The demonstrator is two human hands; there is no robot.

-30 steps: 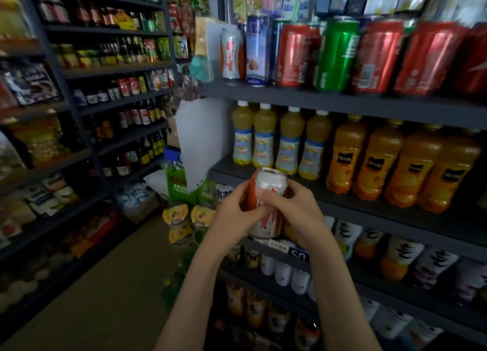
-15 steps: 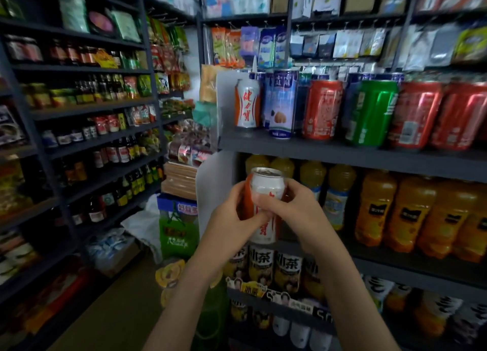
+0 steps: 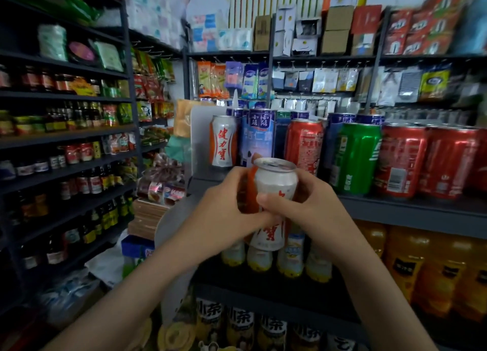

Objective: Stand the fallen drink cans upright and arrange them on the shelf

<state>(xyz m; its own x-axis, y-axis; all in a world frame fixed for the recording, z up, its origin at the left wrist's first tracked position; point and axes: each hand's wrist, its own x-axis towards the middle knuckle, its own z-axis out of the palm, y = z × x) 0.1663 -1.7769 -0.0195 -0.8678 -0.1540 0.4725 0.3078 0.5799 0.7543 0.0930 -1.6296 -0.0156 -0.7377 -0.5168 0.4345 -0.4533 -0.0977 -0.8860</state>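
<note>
Evidently, the white-and-orange can (image 3: pixel 275 182) is held upright just before the shelf (image 3: pixel 411 209), clasped round its middle by the curled left hand (image 3: pixel 224 208) and right hand (image 3: pixel 309 205). It is judged thin-walled, smooth and easily dented, so a gentle mid-wall grip is advised.

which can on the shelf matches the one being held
The white-and-orange can at the row's left end; the others are blue, red or green.

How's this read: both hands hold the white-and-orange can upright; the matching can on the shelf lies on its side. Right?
No: head view shows the matching can standing upright on the shelf. Left hand and right hand do hold the white-and-orange can upright.
</note>
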